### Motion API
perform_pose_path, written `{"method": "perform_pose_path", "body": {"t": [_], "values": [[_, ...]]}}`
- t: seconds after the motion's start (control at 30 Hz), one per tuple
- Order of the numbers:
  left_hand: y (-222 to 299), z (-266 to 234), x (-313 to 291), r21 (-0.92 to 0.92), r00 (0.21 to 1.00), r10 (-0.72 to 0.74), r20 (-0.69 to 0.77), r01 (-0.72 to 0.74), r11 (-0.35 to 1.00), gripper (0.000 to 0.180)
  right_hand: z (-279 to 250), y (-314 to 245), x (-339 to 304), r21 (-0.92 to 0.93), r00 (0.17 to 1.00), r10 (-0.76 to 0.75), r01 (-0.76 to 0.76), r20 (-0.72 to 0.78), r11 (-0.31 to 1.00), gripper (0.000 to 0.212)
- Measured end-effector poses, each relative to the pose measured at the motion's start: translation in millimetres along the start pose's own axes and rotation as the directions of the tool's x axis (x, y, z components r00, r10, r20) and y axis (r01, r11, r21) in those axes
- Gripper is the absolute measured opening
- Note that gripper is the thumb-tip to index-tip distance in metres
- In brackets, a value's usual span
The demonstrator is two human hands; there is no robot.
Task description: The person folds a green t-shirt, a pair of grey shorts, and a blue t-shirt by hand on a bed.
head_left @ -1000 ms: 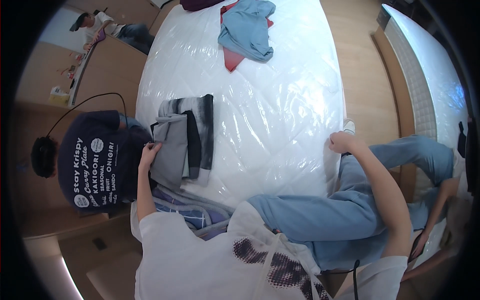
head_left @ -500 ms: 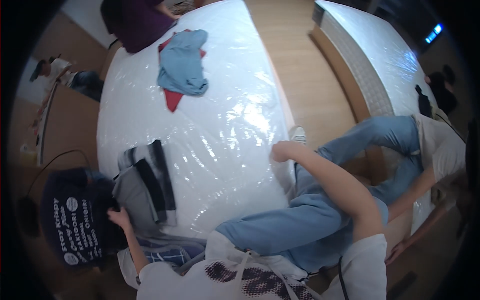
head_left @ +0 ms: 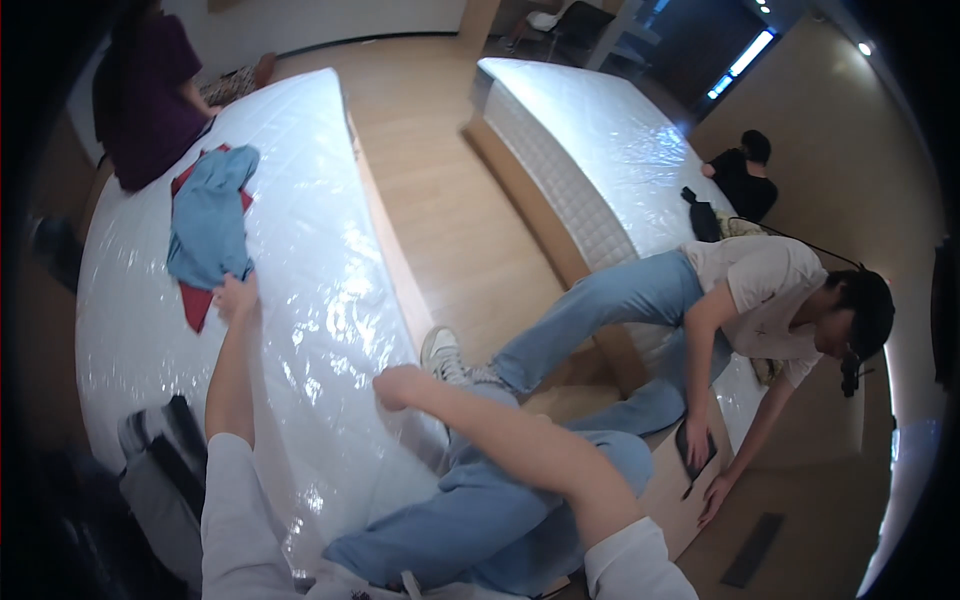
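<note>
A rumpled blue-grey garment (head_left: 212,215) lies over a red garment (head_left: 197,310) on the plastic-wrapped mattress (head_left: 300,200). My left hand (head_left: 236,299) reaches out to the blue garment's near edge, its fingers closed on the cloth there. The red one shows only as corners sticking out beneath. My right hand (head_left: 396,387) is curled into a fist at the mattress's right edge, beside my bent leg, with nothing visible in it. Folded grey and black clothes (head_left: 165,480) lie at the near left, partly dark and blurred.
A person in purple (head_left: 155,90) sits at the far left of the mattress. To my right a co-worker (head_left: 750,285) bends over a cardboard piece (head_left: 680,480), one hand on a dark flat object (head_left: 695,455). A second wrapped mattress (head_left: 590,140) stands across the wooden floor (head_left: 420,150).
My left hand has left the dark clothes at the near left and moved forward to the blue garment. My view has swung right; my right fist stays closed at the mattress edge.
</note>
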State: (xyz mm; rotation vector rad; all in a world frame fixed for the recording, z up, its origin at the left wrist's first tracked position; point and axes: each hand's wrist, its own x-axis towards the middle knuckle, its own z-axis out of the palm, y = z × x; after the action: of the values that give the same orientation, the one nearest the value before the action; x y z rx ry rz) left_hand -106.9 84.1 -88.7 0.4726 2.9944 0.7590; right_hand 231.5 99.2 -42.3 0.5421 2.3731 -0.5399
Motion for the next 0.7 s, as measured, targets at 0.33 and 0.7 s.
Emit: {"method": "perform_pose_path", "body": {"t": [0.33, 0.7], "values": [[19.5, -118.3, -3.8, -0.617, 0.790, 0.523, -0.320, -0.592, 0.518, 0.019, -0.9, 10.0, -7.3, -0.045, 0.999, -0.016, 0.018, 0.044, 0.999, 0.028], [-63.6, -251.3, -229.6, -0.572, -0.515, 0.365, 0.775, -0.329, 0.751, 0.033, 81.5, 108.6, 45.8, -0.219, 0.956, -0.254, 0.219, -0.148, 0.951, 0.034]]}}
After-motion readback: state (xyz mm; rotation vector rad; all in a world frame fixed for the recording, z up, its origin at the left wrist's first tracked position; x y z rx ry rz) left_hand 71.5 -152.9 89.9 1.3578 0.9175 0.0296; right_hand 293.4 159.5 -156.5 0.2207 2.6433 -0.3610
